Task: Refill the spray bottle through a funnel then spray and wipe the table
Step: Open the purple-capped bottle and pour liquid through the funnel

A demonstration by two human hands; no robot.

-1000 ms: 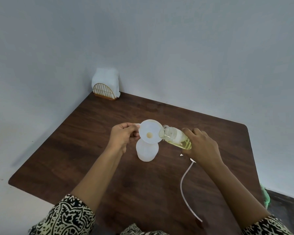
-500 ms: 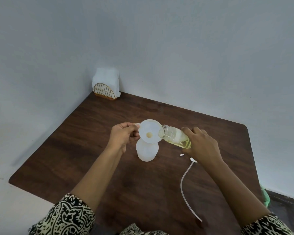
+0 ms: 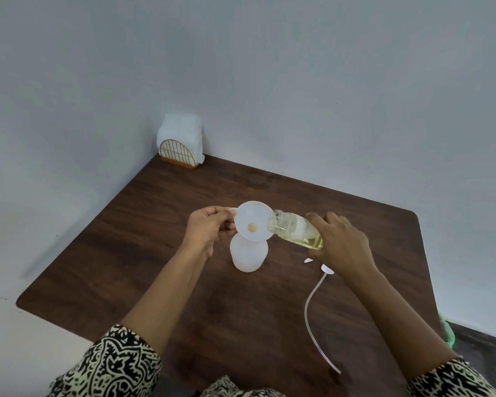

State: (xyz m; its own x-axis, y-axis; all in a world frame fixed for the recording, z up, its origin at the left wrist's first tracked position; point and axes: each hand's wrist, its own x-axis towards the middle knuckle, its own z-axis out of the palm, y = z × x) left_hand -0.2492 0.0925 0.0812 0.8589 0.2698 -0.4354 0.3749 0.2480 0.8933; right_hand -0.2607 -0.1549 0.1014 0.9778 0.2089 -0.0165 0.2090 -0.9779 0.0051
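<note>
Liquid, pale yellow, lies along the lower side of the clear plastic refill bottle (image 3: 295, 229), which I hold tipped almost flat just right of the frame's centre. My right hand (image 3: 341, 245) is wrapped round its base end, fingers curled over the top. The open neck points left and touches or just overlaps the rim of the round white translucent plastic funnel (image 3: 252, 222). I cannot tell whether any liquid is leaving the neck.

My left hand (image 3: 209, 229) pinches the small tab on the funnel's left rim between thumb and fingertips. The funnel sits in the mouth of the squat, milky-white plastic spray bottle (image 3: 248, 255), which stands upright on the dark brown wooden table (image 3: 155, 224) at the centre of the frame. A yellowish spot shows at the funnel's throat.

Just below my right hand a thin, pale, curved plastic tube (image 3: 312, 319) lies on the table and runs down toward the lower right; its top end goes under my hand, where small white parts show. At the table's far corner, in the upper left, a gold wire napkin holder (image 3: 181, 151) holds white paper napkins against the grey wall. My black-and-cream patterned sleeves (image 3: 112, 365) fill the bottom corners.
</note>
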